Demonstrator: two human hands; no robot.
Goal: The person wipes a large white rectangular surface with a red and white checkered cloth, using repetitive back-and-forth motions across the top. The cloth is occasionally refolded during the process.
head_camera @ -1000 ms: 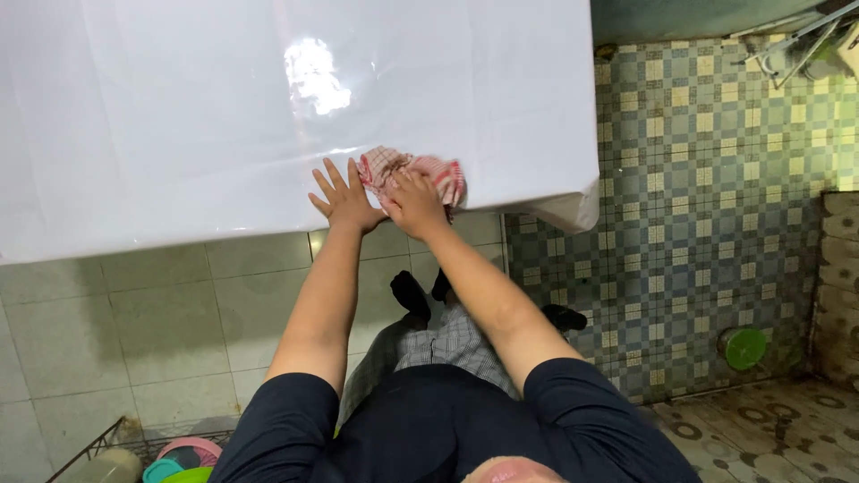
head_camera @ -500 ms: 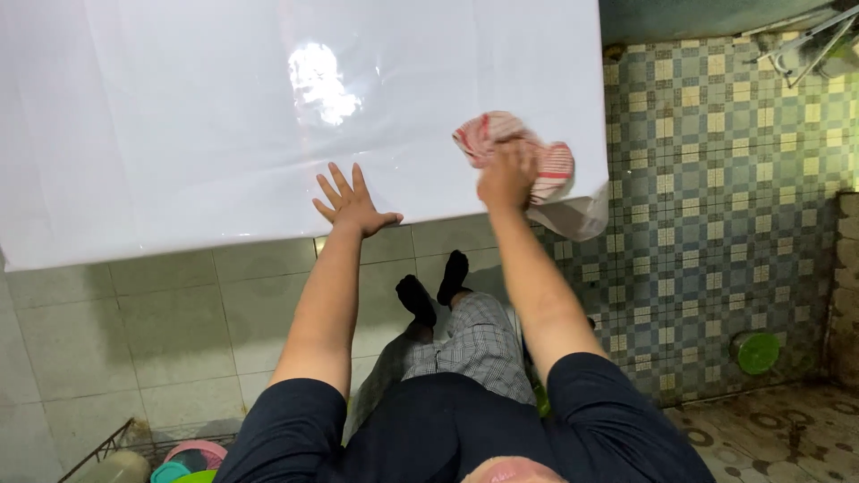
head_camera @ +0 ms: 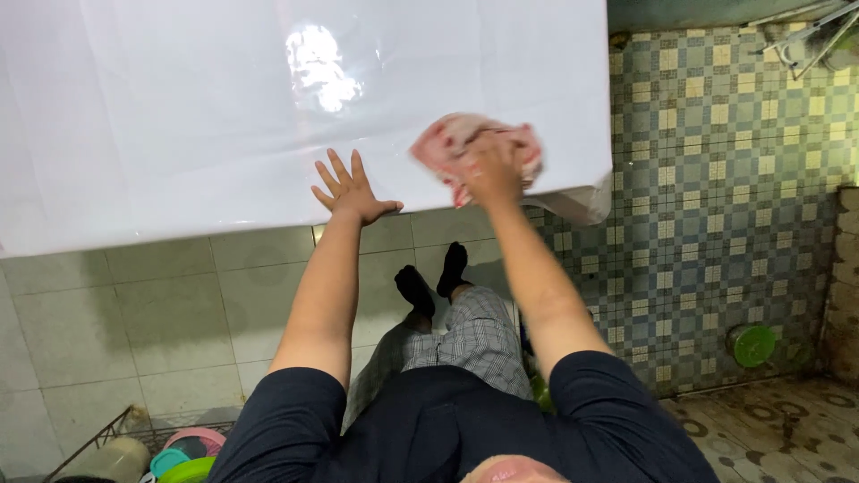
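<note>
The cloth [head_camera: 470,148] under the right hand [head_camera: 490,170] is motion-blurred, its pattern unreadable, and that hand's fingers sink into it. The white sheet [head_camera: 179,116] beyond the left hand [head_camera: 351,192] runs off the top and left edges. Bowls [head_camera: 183,452] near the left elbow are cut by the bottom edge.

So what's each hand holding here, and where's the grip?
Right hand bunches the red-checked cloth from on top; left hand lies flat, holding nothing.
</note>
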